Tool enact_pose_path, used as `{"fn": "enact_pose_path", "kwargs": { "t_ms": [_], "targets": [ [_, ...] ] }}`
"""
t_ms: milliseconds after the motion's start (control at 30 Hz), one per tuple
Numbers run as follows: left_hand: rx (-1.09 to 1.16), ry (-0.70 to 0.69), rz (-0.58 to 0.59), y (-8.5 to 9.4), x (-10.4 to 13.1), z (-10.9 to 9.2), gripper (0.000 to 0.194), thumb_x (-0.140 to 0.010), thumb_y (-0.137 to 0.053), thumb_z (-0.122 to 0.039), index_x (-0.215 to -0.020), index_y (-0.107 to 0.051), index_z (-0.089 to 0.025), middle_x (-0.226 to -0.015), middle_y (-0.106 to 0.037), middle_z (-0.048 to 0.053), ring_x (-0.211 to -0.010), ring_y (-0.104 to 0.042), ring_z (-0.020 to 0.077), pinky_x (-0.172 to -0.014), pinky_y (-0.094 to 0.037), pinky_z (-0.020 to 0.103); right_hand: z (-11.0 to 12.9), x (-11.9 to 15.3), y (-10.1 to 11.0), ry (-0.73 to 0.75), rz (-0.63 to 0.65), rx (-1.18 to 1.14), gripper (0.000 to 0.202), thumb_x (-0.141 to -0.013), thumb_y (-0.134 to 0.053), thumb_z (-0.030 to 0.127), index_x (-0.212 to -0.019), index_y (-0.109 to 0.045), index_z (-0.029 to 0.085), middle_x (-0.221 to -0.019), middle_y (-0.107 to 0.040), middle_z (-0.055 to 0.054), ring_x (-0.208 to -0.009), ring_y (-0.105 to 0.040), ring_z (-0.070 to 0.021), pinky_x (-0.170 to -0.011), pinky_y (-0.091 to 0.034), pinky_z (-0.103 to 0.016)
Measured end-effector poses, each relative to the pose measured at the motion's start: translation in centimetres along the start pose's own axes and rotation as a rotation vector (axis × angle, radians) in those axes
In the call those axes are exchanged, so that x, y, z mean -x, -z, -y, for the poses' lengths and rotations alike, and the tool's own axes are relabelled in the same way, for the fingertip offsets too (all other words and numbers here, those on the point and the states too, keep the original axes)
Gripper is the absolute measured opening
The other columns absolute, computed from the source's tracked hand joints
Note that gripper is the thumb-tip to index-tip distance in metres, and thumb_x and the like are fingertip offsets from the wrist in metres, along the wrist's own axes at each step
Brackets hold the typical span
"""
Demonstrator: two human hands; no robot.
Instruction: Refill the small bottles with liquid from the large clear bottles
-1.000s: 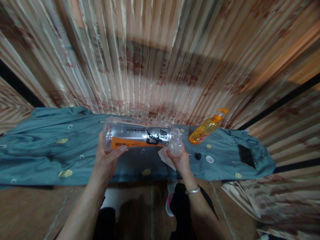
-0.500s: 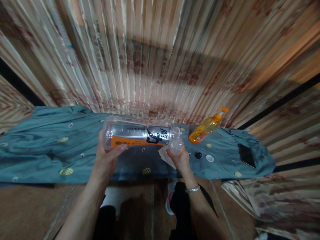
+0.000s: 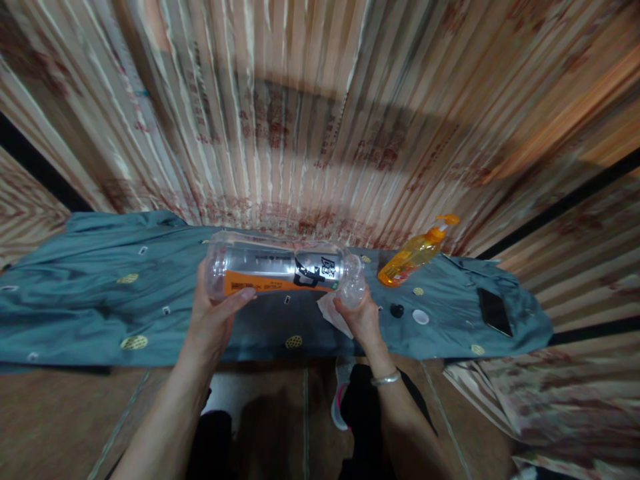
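A clear plastic bottle (image 3: 280, 267) with a silver, black and orange label lies sideways in the air above the cloth-covered table. My left hand (image 3: 216, 308) is closed round its left end, the thumb along the lower side. At the right end, my right hand (image 3: 361, 316) grips clear, bumpy plastic; I cannot tell whether this is a separate piece from the bottle. Just left of the right hand, a white tissue-like sheet (image 3: 333, 316) shows partly below the bottle. To the right stands a pump bottle (image 3: 411, 257) of orange-yellow liquid.
Right of my right hand, a small black object (image 3: 397, 311) and a white disc (image 3: 421, 317) lie on the teal tablecloth (image 3: 170, 333). Farther right is a dark phone-like slab (image 3: 494, 311). A patterned, pleated curtain (image 3: 280, 133) hangs close behind the table.
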State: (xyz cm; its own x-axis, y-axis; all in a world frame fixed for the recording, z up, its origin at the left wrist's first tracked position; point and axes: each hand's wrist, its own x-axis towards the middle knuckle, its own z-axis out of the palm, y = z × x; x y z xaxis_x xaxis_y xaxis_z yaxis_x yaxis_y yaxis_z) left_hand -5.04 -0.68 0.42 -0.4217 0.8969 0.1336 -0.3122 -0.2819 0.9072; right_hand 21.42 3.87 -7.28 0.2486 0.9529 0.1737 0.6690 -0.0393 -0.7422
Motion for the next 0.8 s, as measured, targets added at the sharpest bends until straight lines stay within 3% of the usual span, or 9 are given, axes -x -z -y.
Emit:
{"fn": "enact_pose_path", "kwargs": {
  "t_ms": [267, 533, 800],
  "targets": [
    [0.009, 0.024, -0.012, -0.25, 0.15, -0.35, 0.078, -0.049, -0.095, -0.03, -0.121, -0.063, -0.028, -0.121, -0.07, 0.008, -0.095, -0.067, 0.0269, -0.064, -0.057, 0.031, -0.07, -0.09, 0.01, -0.01, 0.011, 0.019, 0.078, -0.074, -0.075, 0.037, -0.146, -0.056, 0.016, -0.122, -0.078, -0.015, -0.109, -0.077, -0.0336, -0.091, -0.063, -0.041],
    [0.006, 0.016, 0.007, -0.12, -0.06, 0.0, 0.076, -0.05, -0.095, -0.032, -0.119, -0.064, -0.029, -0.123, -0.069, 0.008, -0.093, -0.067, 0.0268, -0.063, -0.057, 0.032, 0.07, -0.07, 0.08, -0.003, 0.002, 0.001, 0.077, -0.072, -0.075, 0.038, -0.144, -0.058, 0.016, -0.125, -0.077, -0.017, -0.113, -0.075, -0.0354, -0.096, -0.062, -0.046],
    [0.011, 0.027, 0.003, 0.02, -0.27, 0.31, 0.08, -0.047, -0.098, -0.034, -0.12, -0.065, -0.029, -0.11, -0.072, 0.005, -0.09, -0.069, 0.0276, -0.064, -0.057, 0.034, 0.42, -0.04, 0.11, -0.032, -0.001, -0.018, 0.075, -0.071, -0.076, 0.037, -0.141, -0.06, 0.015, -0.123, -0.078, -0.018, -0.109, -0.076, -0.0369, -0.093, -0.062, -0.048]
  ]
}}
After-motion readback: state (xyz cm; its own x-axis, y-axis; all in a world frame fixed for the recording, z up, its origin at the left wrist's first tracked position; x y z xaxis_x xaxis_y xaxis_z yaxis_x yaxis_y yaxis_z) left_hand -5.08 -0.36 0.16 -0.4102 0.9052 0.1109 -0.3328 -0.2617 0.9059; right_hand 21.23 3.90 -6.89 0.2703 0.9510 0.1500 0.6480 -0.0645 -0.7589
